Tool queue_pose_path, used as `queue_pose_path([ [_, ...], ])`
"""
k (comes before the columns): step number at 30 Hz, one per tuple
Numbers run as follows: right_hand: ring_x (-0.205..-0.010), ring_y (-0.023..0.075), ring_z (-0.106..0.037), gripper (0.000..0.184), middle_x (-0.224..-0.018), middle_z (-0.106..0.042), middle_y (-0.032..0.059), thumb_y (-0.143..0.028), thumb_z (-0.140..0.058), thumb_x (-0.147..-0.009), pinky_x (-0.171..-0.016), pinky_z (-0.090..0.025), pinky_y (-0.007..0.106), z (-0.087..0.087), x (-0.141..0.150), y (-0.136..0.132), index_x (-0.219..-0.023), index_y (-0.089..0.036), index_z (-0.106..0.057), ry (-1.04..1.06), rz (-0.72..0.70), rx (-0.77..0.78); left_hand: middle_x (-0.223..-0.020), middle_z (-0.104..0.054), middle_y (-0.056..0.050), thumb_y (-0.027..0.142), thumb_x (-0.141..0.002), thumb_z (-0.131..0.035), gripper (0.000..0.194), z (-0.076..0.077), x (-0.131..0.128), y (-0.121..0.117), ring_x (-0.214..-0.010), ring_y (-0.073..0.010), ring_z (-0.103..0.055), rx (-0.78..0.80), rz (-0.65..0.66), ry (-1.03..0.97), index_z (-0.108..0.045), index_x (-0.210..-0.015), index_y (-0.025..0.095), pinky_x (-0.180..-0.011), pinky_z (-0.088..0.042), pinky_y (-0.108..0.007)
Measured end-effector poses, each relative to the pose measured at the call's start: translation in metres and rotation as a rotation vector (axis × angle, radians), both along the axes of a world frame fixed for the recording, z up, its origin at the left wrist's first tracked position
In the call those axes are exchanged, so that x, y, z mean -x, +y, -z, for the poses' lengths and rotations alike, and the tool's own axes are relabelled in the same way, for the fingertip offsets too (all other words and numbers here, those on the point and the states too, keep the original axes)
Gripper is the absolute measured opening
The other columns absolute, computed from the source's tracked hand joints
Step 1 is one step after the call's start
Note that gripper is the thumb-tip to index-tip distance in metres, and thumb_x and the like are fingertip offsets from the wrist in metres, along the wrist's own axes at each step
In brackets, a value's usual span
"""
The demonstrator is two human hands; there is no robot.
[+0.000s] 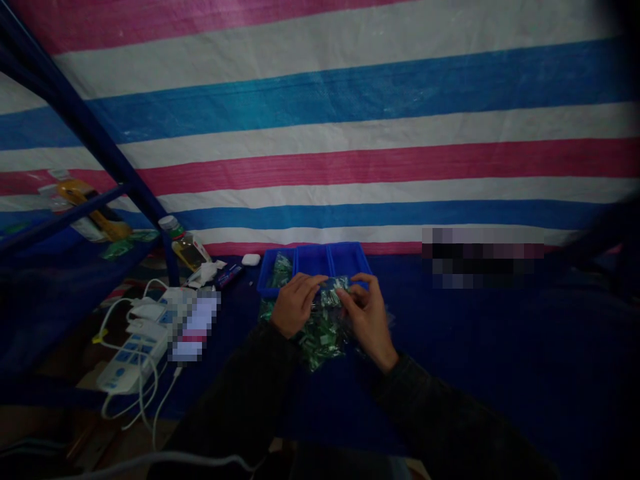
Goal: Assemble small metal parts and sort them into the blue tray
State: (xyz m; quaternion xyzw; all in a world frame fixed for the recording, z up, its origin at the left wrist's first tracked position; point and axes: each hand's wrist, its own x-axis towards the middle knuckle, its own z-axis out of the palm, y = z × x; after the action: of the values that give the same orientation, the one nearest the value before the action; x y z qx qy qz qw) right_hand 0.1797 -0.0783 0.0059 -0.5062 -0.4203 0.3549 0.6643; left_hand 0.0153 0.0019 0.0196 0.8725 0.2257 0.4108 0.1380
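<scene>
The left hand (295, 305) and right hand (367, 320), fingers curled and nearly closed, pinch a small clear bag (333, 292) of green parts between them, over a heap of similar bags (320, 341), with a blue tray (313, 261) just beyond.

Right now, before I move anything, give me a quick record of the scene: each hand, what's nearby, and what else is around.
Left hand: at the small clear bag of green parts
Right hand: pinching the same bag
Below hands: heap of green bags
Ahead: blue divided tray, with green bags in its left compartment
Off to the left: power strip, bottle
Behind: striped tarp
</scene>
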Motion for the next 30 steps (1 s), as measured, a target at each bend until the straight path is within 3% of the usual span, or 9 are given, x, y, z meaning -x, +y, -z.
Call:
queue_pose_path([
  [6, -0.056, 0.0176, -0.054, 0.024, -0.063, -0.061, -0.0008, -0.047, -0.06, -0.094, -0.053, -0.039, 0.03, -0.002, 0.002, -0.003, -0.097, -0.023, -0.064, -0.101, -0.043, 0.026, -0.109, -0.066, -0.008, 0.016, -0.096, -0.057, 0.022, 0.003, 0.006, -0.006, -0.108, -0.0226, -0.057, -0.091, -0.013, 0.005, -0.072, -0.11, 0.024, -0.093, -0.052, -0.04],
  [13, -0.059, 0.0194, -0.055, 0.03, -0.069, -0.068, 0.002, -0.043, -0.055, -0.095, -0.055, -0.039, 0.031, 0.002, -0.001, -0.003, -0.113, -0.023, -0.07, -0.133, -0.077, 0.063, -0.12, -0.062, -0.009, 0.023, -0.095, -0.064, 0.015, 0.002, 0.003, -0.011, -0.117, -0.0242, -0.054, -0.002, -0.119, -0.105, -0.076, -0.103, 0.025, -0.086, -0.053, -0.037],
  [18, -0.066, 0.0204, -0.059, 0.029, -0.071, -0.067, 0.0019, -0.044, -0.063, -0.091, -0.061, -0.044, 0.032, 0.004, 0.003, -0.002, -0.11, -0.022, -0.069, -0.151, -0.067, 0.044, -0.092, -0.07, -0.005, 0.027, -0.094, -0.067, 0.008, 0.006, 0.002, -0.008, -0.091, -0.0187, -0.062, 0.039, -0.074, -0.172, -0.071, -0.098, 0.021, -0.082, -0.052, -0.034],
  [23, -0.07, 0.0185, -0.057, 0.024, -0.085, -0.064, 0.004, -0.046, -0.067, -0.089, -0.062, -0.044, 0.031, 0.005, 0.0, 0.001, -0.087, -0.022, -0.069, -0.234, 0.007, -0.042, -0.075, -0.06, 0.0, 0.036, -0.091, -0.07, 0.023, 0.012, 0.0, -0.01, -0.066, -0.0134, -0.054, 0.121, -0.169, -0.202, -0.06, -0.082, 0.018, -0.065, -0.047, -0.028],
  [26, -0.065, 0.0184, -0.056, 0.027, -0.075, -0.063, 0.0025, -0.048, -0.065, -0.091, -0.06, -0.043, 0.031, 0.005, 0.0, 0.001, -0.083, -0.022, -0.068, -0.231, -0.022, -0.004, -0.082, -0.065, -0.003, 0.03, -0.097, -0.062, 0.015, 0.007, 0.001, -0.012, -0.076, -0.0162, -0.06, 0.101, -0.128, -0.156, -0.064, -0.088, 0.019, -0.071, -0.05, -0.03],
  [30, -0.054, 0.0177, -0.054, 0.027, -0.065, -0.06, -0.0027, -0.046, -0.065, -0.091, -0.052, -0.041, 0.03, 0.003, 0.004, -0.001, -0.108, -0.025, -0.06, -0.091, -0.109, 0.05, -0.1, -0.073, -0.008, 0.018, -0.102, -0.046, 0.023, 0.001, 0.002, -0.012, -0.097, -0.0209, -0.063, 0.047, -0.034, -0.121, -0.069, -0.107, 0.02, -0.088, -0.052, -0.038],
])
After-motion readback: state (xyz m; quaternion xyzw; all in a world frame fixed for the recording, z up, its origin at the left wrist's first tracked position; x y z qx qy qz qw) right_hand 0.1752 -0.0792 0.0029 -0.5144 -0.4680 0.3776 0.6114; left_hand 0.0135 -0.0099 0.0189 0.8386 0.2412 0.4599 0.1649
